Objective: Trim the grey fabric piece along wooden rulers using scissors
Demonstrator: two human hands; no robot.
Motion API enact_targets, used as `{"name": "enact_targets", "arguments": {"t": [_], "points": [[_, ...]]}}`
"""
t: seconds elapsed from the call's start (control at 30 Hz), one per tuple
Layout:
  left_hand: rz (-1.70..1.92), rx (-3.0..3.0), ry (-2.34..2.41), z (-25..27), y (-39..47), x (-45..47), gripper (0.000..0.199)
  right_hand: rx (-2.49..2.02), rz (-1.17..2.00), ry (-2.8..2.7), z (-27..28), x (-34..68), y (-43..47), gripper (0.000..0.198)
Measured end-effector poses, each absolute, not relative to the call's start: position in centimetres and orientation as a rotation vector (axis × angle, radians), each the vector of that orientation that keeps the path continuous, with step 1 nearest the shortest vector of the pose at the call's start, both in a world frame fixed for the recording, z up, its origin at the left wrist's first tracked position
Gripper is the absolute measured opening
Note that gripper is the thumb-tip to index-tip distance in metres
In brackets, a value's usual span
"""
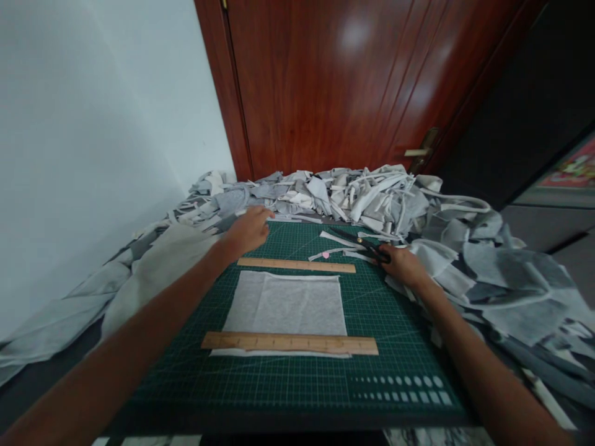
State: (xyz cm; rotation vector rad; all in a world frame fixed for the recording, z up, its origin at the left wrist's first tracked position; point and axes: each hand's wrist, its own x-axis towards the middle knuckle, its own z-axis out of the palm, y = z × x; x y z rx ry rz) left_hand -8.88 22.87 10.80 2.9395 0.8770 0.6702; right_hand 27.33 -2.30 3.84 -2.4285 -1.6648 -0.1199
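Note:
My right hand (400,264) grips the handles of black scissors (360,240), whose blades point left over thin pale fabric strips (339,240) on the green cutting mat. At the mat's far left, my left hand (250,230) hovers near the scrap heap, its fingers loosely bent and apart, with no held thing visible. A light grey fabric piece (288,303) lies flat in the middle of the mat. Across its near edge rests a wooden ruler (290,342). Just beyond its far edge lies another, thinner wooden ruler (296,265).
Heaps of grey and white fabric scraps (320,192) line the far side and spread down the right. Larger pale cloth (158,263) lies at the left. The green mat (395,328) covers the table's middle. Behind stand a brown wooden door (316,80) and a white wall (116,93).

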Motion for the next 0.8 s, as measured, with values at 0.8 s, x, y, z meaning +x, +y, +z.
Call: {"name": "enact_targets", "arguments": {"t": [0.8], "points": [[0.606,2.868,0.881,3.9,14.8,-13.0,0.024,-2.434,-0.051,-1.739,3.7,28.6,-3.2,0.027]]}}
